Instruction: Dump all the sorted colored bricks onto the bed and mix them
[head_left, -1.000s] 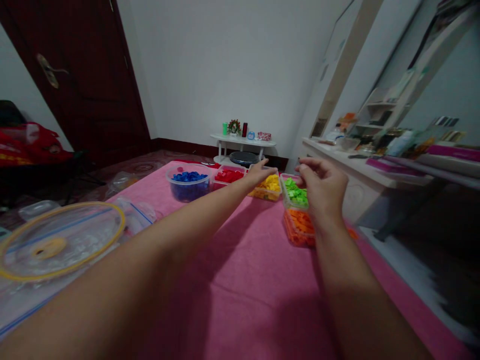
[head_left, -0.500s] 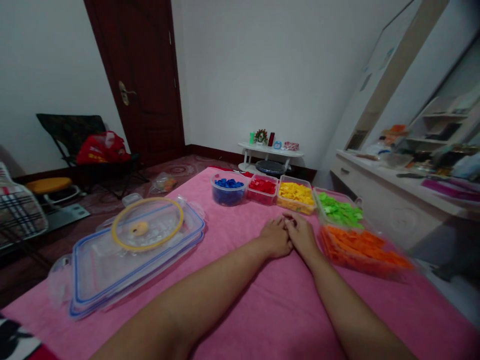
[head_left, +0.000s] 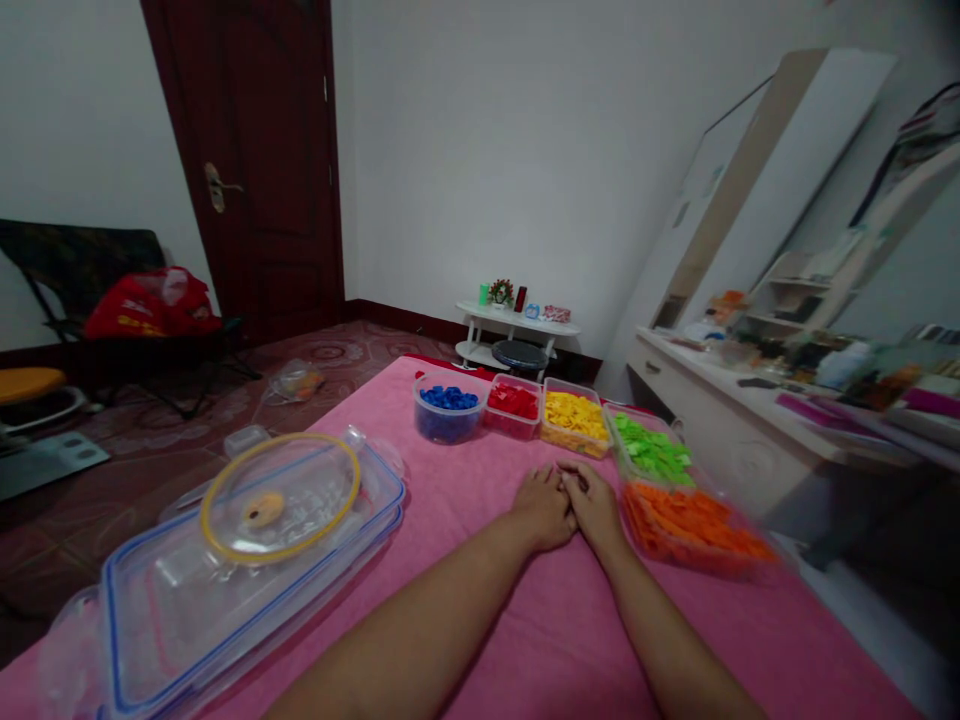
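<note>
On the pink cloth (head_left: pixel 487 610) my left hand (head_left: pixel 543 508) lies palm down, fingers pointing forward. My right hand (head_left: pixel 594 502) rests against it, its fingertips touching the left hand's fingers. No object shows in either one. Just beyond them stand a round tub (head_left: pixel 448 428) of blue pieces, a small box (head_left: pixel 513 427) of red pieces and a box (head_left: pixel 573 442) of yellow pieces. Right of my right hand are green pieces (head_left: pixel 654 452) in a clear box and, nearer, a box of orange strips (head_left: pixel 697 525).
Clear rectangular lids with blue seals (head_left: pixel 202 630) are stacked on the left. A round yellow-rimmed lid (head_left: pixel 352 500) lies on top. A white dresser (head_left: pixel 720 420) stands along the right, and a low white shelf (head_left: pixel 480 312) is by the far wall.
The view has shifted, so the lids and door sit further left and the boxes sit lower. My hands stay together in the same pose on the cloth.
</note>
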